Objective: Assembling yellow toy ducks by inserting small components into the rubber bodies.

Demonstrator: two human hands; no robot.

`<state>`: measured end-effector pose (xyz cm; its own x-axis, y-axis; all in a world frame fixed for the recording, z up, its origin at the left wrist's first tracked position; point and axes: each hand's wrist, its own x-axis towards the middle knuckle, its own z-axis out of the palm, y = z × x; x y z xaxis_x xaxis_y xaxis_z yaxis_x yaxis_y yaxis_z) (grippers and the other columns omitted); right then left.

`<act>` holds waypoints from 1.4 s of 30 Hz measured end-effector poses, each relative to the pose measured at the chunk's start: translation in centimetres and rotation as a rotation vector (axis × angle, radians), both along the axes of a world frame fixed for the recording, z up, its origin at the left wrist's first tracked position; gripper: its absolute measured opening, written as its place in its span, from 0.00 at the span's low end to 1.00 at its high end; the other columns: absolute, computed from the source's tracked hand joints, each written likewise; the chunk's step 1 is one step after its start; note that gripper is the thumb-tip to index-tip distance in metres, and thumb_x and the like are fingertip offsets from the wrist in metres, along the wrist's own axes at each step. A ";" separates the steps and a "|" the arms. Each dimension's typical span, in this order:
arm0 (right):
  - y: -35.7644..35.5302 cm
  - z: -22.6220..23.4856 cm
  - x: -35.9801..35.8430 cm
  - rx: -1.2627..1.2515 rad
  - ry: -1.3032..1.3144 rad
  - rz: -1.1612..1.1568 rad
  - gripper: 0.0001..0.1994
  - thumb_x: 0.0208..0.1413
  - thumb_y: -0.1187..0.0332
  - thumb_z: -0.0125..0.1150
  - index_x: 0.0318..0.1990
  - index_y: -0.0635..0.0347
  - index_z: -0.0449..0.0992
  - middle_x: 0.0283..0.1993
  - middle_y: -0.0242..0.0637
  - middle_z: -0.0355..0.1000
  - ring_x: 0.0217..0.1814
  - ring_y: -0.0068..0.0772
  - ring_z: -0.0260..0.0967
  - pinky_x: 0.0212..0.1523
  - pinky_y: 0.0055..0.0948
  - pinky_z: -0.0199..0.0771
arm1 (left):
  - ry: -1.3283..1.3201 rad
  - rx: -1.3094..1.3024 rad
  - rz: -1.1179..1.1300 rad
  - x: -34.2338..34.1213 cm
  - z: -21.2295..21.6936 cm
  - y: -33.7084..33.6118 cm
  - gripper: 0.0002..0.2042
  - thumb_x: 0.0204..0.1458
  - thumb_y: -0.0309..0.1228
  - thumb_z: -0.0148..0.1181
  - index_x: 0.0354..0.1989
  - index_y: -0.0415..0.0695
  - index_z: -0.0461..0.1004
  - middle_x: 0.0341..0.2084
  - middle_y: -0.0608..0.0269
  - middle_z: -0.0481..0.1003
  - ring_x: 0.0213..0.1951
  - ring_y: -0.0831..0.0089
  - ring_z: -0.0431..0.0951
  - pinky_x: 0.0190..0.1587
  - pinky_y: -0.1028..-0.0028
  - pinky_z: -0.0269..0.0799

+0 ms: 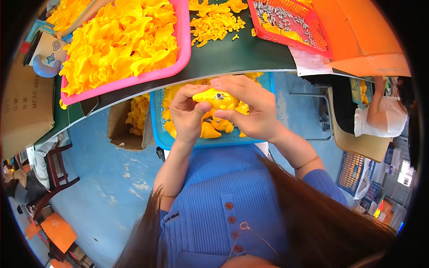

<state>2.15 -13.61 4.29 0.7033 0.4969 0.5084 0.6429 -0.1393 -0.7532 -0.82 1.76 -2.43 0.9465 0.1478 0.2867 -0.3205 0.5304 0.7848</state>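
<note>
Both of my hands grip one yellow plastic toy body with a small grey round piece on its top. My left hand pinches its left end with thumb and fingers. My right hand wraps its right side, fingers curled over the top. The toy is held just above a blue basket on my lap, which holds several more yellow toy parts. The dark green table's edge is right behind my hands.
A pink basket heaped with yellow plastic shells stands on the table at left. A red basket with grey metal pieces stands at right, loose yellow bits between them. A cardboard box with yellow parts is under the table. Other people sit at both sides.
</note>
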 end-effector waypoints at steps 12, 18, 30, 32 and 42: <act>-0.7 0.7 -0.3 -0.025 -0.002 -0.054 0.27 0.34 0.74 0.71 0.48 0.63 0.71 0.49 0.43 0.70 0.50 0.38 0.69 0.50 0.30 0.68 | 0.038 0.171 0.018 0.2 1.5 0.7 0.26 0.37 0.37 0.70 0.44 0.37 0.70 0.44 0.58 0.69 0.47 0.71 0.70 0.50 0.73 0.66; -1.1 -0.2 -1.0 0.117 0.135 -0.021 0.21 0.37 0.78 0.69 0.44 0.64 0.73 0.47 0.45 0.71 0.51 0.39 0.69 0.50 0.30 0.69 | -0.029 0.185 0.063 -0.9 1.2 0.9 0.30 0.33 0.39 0.72 0.45 0.36 0.70 0.43 0.57 0.70 0.47 0.70 0.70 0.49 0.74 0.66; -4.3 -1.4 1.5 0.008 0.444 -0.019 0.14 0.48 0.77 0.60 0.44 0.66 0.74 0.51 0.42 0.69 0.52 0.29 0.67 0.53 0.27 0.67 | -0.030 0.606 -0.061 -0.9 0.8 1.3 0.26 0.35 0.23 0.68 0.47 0.40 0.68 0.45 0.58 0.67 0.50 0.65 0.68 0.51 0.70 0.66; -4.7 -1.0 2.3 0.075 0.582 -0.214 0.12 0.50 0.76 0.58 0.44 0.66 0.74 0.51 0.41 0.70 0.50 0.29 0.68 0.52 0.26 0.67 | -0.258 1.170 0.131 -0.9 0.0 0.5 0.29 0.33 0.22 0.68 0.49 0.43 0.66 0.45 0.58 0.67 0.52 0.57 0.66 0.56 0.63 0.61; -0.7 2.3 12.7 -0.306 0.036 -0.217 0.10 0.50 0.67 0.60 0.35 0.65 0.77 0.32 0.38 0.75 0.36 0.25 0.73 0.39 0.23 0.70 | -0.370 1.779 -0.009 -0.6 -3.9 -1.0 0.25 0.38 0.44 0.63 0.48 0.54 0.70 0.60 0.60 0.55 0.62 0.56 0.50 0.61 0.45 0.41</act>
<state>14.83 -14.28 6.60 0.8236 0.4590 0.3331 0.5477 -0.4914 -0.6771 -1.40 0.79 -6.36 0.8032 -0.5397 0.2523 -0.5930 -0.7648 0.2517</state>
